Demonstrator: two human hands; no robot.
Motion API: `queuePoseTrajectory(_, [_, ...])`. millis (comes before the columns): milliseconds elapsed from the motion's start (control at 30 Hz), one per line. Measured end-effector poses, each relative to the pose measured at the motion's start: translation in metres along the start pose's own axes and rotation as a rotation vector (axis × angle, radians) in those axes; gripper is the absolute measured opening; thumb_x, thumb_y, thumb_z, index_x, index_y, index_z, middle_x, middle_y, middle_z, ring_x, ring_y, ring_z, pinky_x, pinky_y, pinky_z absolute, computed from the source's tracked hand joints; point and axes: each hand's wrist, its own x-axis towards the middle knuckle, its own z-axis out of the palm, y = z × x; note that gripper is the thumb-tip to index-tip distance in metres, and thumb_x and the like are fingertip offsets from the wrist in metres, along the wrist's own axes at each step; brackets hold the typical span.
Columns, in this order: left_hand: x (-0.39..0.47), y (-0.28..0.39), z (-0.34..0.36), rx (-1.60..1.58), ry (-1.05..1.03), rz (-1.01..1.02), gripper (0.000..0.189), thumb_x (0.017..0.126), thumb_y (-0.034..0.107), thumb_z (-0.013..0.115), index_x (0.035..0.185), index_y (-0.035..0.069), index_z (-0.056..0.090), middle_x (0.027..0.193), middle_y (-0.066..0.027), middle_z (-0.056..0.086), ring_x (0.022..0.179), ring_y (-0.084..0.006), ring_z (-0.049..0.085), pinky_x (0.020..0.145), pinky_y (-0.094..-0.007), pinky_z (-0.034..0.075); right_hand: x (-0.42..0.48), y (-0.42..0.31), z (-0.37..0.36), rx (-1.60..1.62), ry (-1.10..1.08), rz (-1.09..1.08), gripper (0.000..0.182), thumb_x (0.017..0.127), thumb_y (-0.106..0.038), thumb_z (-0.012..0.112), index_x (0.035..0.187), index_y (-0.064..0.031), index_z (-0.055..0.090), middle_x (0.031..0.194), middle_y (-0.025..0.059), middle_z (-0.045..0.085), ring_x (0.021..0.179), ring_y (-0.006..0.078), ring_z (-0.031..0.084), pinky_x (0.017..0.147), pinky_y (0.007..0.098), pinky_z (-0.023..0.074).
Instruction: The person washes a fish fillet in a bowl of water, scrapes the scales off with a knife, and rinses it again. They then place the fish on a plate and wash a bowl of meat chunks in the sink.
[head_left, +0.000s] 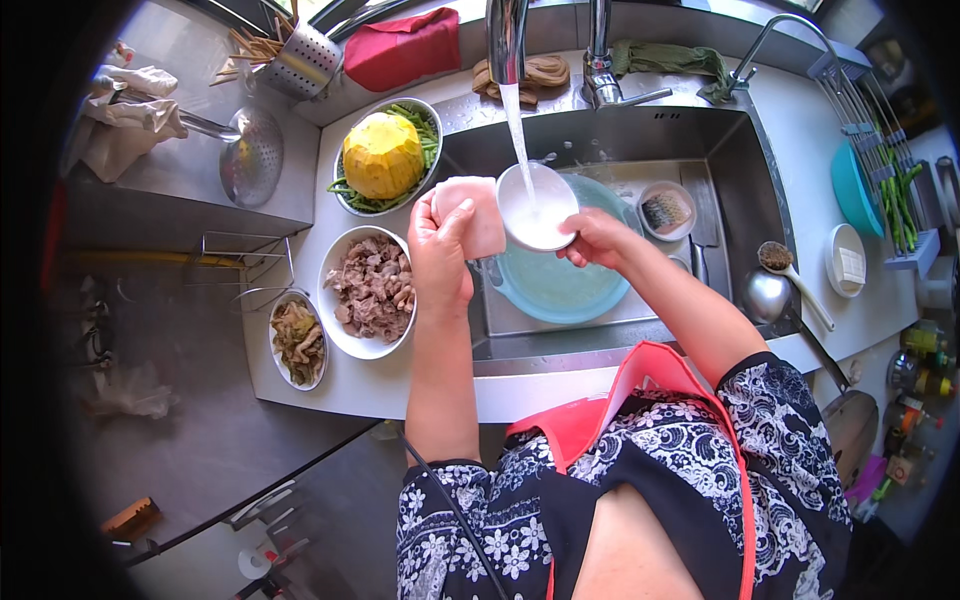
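Note:
My left hand (442, 251) grips a flat pale-pink slab (476, 214) that looks like raw pork, thumb on top. Just right of it, my right hand (596, 236) holds a white bowl (537, 217) by its rim, tilted. Water from the chrome faucet (505, 45) runs into this bowl. Below both hands, a translucent turquoise basin (566, 296) with cloudy water stands in the stainless steel sink (739, 142). To its right are a small bowl (643, 214) with a piece of scaly-skinned fish (667, 212) and a cleaver (699, 214).
Left of the sink stand a bowl (439, 127) with a peeled yellow squash (382, 154) over green beans, a bowl of meat pieces (371, 289) and a smaller dish (300, 341). At the right lie a ladle (766, 295), a brush (806, 289) and a dish rack (874, 135).

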Motion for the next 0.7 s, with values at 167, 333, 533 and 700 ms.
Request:
queuePoseTrajectory(167, [0.013, -0.032, 0.016, 0.019, -0.057, -0.085, 0.029, 0.078, -0.002, 0.06, 0.105, 0.001, 0.047, 0.096, -0.0062, 0.056, 0.085, -0.0129, 0.057, 0.075, -0.0259, 0.05, -0.026, -0.029, 0.024, -1.513, 0.766, -0.596, 0.016, 0.08, -0.011, 0.046, 0.092, -0.0006, 0.049, 0.068, 0.0151, 0.064, 0.056, 0.0237, 0.064, 0.049, 0.0353, 0.0497])
queuePoseTrajectory(333, [0.029, -0.064, 0.028, 0.103, -0.155, -0.12, 0.03, 0.077, 0.002, 0.063, 0.104, 0.001, 0.05, 0.095, -0.007, 0.058, 0.083, -0.0151, 0.06, 0.076, -0.0282, 0.051, -0.046, -0.05, 0.012, -1.661, 0.898, -0.411, 0.019, 0.08, -0.014, 0.047, 0.092, 0.0008, 0.049, 0.076, 0.0193, 0.065, 0.066, 0.0306, 0.066, 0.058, 0.0383, 0.0515])
queuePoseTrajectory(533, [0.02, -0.075, 0.042, 0.249, -0.255, -0.142, 0.031, 0.078, 0.005, 0.065, 0.105, 0.001, 0.05, 0.096, -0.0078, 0.058, 0.087, -0.0146, 0.058, 0.077, -0.0272, 0.049, -0.055, -0.035, -0.008, -0.644, 0.366, -0.136, 0.025, 0.075, -0.011, 0.041, 0.086, 0.0055, 0.056, 0.063, 0.0175, 0.06, 0.043, 0.0214, 0.057, 0.04, 0.0334, 0.0456])
queuePoseTrajectory(700, [0.016, -0.08, 0.025, 1.198, -0.477, 0.576, 0.041, 0.07, 0.009, 0.069, 0.105, 0.001, 0.052, 0.099, -0.0145, 0.056, 0.091, -0.0299, 0.057, 0.08, -0.0377, 0.047, -0.052, -0.01, -0.005, -0.316, 0.173, -0.151, 0.024, 0.075, -0.012, 0.04, 0.077, 0.0051, 0.057, 0.058, 0.0125, 0.057, 0.036, 0.0143, 0.05, 0.033, 0.0277, 0.0379])
